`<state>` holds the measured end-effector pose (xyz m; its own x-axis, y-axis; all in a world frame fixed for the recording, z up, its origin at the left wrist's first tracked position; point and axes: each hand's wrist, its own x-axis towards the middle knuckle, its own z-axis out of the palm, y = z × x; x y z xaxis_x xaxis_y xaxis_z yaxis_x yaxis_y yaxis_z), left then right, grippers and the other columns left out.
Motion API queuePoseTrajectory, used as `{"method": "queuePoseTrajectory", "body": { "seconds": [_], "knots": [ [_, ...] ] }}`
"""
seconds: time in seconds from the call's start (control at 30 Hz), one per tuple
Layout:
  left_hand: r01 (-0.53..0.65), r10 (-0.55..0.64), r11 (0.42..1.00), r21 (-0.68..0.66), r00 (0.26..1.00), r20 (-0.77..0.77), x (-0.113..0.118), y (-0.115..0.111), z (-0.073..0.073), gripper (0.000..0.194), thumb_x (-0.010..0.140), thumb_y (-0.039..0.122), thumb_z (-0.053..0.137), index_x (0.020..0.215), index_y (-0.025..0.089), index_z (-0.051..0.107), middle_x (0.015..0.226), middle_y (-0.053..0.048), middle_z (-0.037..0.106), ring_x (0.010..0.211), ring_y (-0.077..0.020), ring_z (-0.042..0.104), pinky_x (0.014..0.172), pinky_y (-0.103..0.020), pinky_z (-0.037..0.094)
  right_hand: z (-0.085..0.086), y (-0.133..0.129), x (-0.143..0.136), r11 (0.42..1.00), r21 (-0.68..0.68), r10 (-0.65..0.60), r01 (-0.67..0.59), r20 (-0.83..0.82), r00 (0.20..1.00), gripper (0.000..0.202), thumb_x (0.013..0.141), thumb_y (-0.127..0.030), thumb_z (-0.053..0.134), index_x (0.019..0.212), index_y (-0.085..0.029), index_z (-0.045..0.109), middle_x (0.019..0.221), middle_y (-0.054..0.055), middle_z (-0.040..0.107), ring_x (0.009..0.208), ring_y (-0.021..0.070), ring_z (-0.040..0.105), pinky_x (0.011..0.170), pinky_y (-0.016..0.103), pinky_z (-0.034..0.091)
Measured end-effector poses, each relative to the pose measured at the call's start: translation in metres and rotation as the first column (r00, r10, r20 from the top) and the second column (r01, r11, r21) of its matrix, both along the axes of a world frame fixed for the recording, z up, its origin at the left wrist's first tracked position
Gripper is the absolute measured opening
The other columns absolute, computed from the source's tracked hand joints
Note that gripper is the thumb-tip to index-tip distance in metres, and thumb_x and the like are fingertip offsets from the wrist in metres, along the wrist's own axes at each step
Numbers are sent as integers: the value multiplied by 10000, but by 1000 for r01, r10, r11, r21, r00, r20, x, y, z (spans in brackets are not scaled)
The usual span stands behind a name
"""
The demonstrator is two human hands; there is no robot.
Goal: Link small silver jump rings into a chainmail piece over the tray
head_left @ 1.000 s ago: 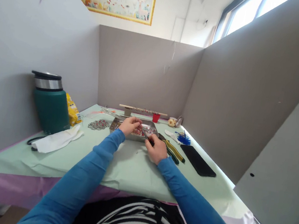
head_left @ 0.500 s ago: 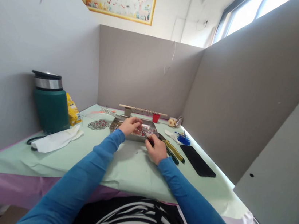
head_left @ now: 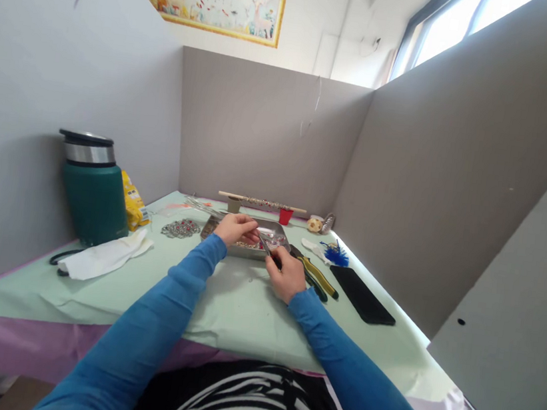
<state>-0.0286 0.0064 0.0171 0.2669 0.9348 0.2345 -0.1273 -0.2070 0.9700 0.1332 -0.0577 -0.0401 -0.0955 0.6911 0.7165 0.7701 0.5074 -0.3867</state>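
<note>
My right hand (head_left: 287, 274) is closed around a slim pair of pliers (head_left: 265, 244), whose metal tip points up and left toward my other hand. Over the front of a shallow metal tray (head_left: 247, 252), my left hand (head_left: 237, 229) pinches with thumb and fingers near the plier tip. What it pinches is too small to make out. Small red and silvery beads (head_left: 276, 240) lie in the tray. Thin silvery wires (head_left: 205, 207) stretch out at its back left. Just right of my right hand lie yellow-and-black pliers (head_left: 319, 276) on the green cloth.
Left stand a green flask (head_left: 94, 191), a yellow packet (head_left: 133, 203) and a white cloth (head_left: 108, 256). A beaded chain pile (head_left: 180, 228) lies near the tray. Behind, a stick (head_left: 264, 202) rests across cups, one a red cup (head_left: 285, 217). A black phone (head_left: 362, 295) lies right. Partitions surround the table.
My left hand has shifted slightly left, and its fingers are closer together. My right hand with the pliers has stayed nearly still.
</note>
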Motion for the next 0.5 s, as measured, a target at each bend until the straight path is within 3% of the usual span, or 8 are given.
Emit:
{"method": "queuePoseTrajectory", "body": {
  "seconds": [0.5],
  "knots": [
    [122, -106, 980, -155, 989, 106, -5, 5, -1, 75, 768, 151, 614, 752, 82, 589, 653, -61, 634, 557, -117, 629, 552, -228, 533, -2, 0, 1, 994, 111, 8, -15, 64, 998, 202, 844, -295, 420, 899, -171, 569, 761, 45, 609, 661, 139, 535, 655, 220, 387]
  ]
}}
